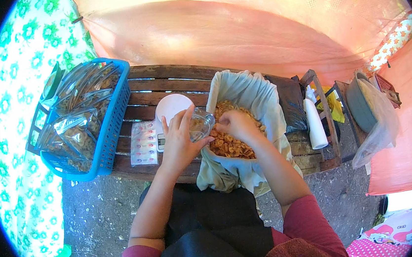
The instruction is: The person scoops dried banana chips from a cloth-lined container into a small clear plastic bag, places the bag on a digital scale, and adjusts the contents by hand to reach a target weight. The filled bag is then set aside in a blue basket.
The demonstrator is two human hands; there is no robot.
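Note:
My left hand point(179, 140) grips a small clear plastic container point(201, 123), tipped with its opening toward the right. Some brown pieces show through its wall. My right hand point(241, 123) is over thin brown chips point(230, 146), its fingers curled close to the container's mouth. Whether those fingers hold any chips is hidden. A pale cloth point(243, 86) lines the bin that holds the chips. Partly behind my left hand is a white kitchen scale point(170, 106) with a round top. A sheet of printed stickers point(143, 144) lies left of the scale.
At the left, a blue plastic basket point(115, 128) holds several clear bags of chips point(80, 135). The slatted wooden bench point(172, 85) carries a black plastic bag point(289, 102) and a white roll point(314, 125) at right. Farther right sits a grey-green basin point(361, 104). Orange sheeting point(196, 32) hangs behind.

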